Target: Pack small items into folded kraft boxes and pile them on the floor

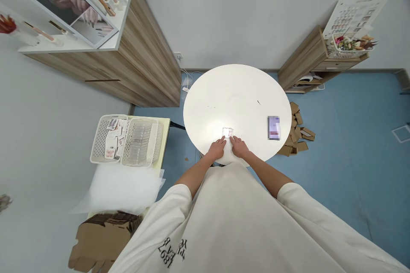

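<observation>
On the white round table [235, 87], close to its near edge, lies a small clear flat case [227, 132] with pinkish marks inside; its exact kind is too small to make out. My left hand [217, 148] has its fingers closed at the case's near left corner. At the near right corner, my right hand [239, 146] grips it the same way, thumbs and fingertips close together. Farther right on the tabletop rests a purple box-like thing [273, 128], its face blurred.
To the left, a low table carries a basket of printed cards [109, 138], a basket of clear plastic cases [140, 141] and white foam sheets [123, 187]. Flat cardboard boxes [99, 241] lie below. Folded cardboard [296, 134] is piled on the floor at right. Wooden cabinets [153, 51] stand behind.
</observation>
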A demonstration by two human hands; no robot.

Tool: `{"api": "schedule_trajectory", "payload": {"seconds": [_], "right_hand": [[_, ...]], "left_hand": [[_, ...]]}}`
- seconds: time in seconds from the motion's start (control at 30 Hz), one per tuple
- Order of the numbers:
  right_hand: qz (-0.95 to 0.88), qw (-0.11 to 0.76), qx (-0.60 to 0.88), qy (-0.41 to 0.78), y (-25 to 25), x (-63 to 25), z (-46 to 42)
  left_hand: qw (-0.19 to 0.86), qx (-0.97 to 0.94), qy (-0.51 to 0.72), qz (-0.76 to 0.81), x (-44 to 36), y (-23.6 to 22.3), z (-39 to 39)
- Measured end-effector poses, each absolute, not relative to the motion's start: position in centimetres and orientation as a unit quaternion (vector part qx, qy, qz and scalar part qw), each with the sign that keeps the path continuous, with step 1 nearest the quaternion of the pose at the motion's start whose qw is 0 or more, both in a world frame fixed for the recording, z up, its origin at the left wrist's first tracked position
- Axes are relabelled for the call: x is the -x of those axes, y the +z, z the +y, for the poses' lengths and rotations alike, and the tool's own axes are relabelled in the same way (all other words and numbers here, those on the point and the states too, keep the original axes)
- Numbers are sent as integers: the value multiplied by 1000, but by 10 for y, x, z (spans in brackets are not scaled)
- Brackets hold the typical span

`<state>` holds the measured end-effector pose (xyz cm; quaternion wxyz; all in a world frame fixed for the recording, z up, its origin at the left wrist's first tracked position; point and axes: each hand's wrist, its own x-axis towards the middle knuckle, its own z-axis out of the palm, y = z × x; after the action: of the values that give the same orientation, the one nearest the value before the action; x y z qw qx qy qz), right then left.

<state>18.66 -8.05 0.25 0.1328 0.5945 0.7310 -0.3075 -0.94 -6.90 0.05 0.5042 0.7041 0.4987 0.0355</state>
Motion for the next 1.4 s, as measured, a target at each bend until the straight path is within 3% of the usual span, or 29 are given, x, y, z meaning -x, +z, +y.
{"api": "schedule_trajectory", "payload": {"seconds": [0.13, 0.4, 0.93, 1.17, 1.4], "right_hand": [[747, 141, -579, -294, 2, -166, -74], [760, 161, -565, -278, 1, -101, -45], [682, 130, -634, -341, -2, -32, -24], [647, 140, -645, -382, 13, -37, -44], [677, 131, -640, -339, 27, -60, -80]], "left_hand": [[470, -719, 23, 512, 26, 1, -64], [286, -805, -139, 501, 89, 7, -46], [276, -842, -158, 435, 154, -5, -4], [274, -832, -156, 457, 166, 6, -21], [259, -814, -121, 506, 154, 21, -68]]}}
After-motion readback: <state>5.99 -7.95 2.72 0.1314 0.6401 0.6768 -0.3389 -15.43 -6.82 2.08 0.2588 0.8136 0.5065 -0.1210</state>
